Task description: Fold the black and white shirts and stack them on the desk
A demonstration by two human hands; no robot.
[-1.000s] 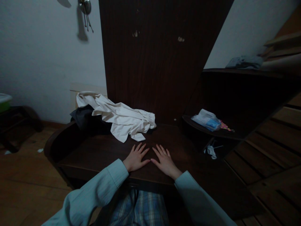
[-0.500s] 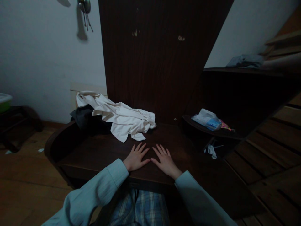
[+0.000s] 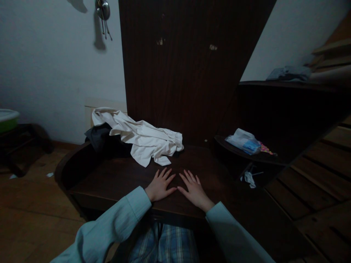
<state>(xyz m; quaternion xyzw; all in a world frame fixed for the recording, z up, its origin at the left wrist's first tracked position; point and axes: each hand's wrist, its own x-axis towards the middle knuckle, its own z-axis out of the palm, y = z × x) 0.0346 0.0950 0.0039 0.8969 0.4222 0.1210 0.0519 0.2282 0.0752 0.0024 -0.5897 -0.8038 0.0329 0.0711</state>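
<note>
Both of my hands lie palm down on the dark wooden desk (image 3: pixel 104 182), near its front edge. The fingers of my left hand (image 3: pixel 161 185) are spread and hold nothing. My right hand (image 3: pixel 194 190) rests beside it, also with fingers apart, the two thumb tips almost meeting. Just beyond my left hand, a crumpled white garment (image 3: pixel 148 138) is heaped on the desk against the tall dark back panel (image 3: pixel 189 84). A dark cloth (image 3: pixel 100 137) lies partly under the garment at the left end.
On a low side shelf at the right sits a white and blue plastic packet (image 3: pixel 244 141). A crumpled white scrap (image 3: pixel 249 179) lies below it. At far left a green tub (image 3: pixel 8 124) stands on a dark stool (image 3: pixel 27 137). Wooden slats (image 3: pixel 318 175) fill the right side.
The whole view has shifted slightly, so things appear a little further right and lower. My hands stay flat in the same place on the desk.
</note>
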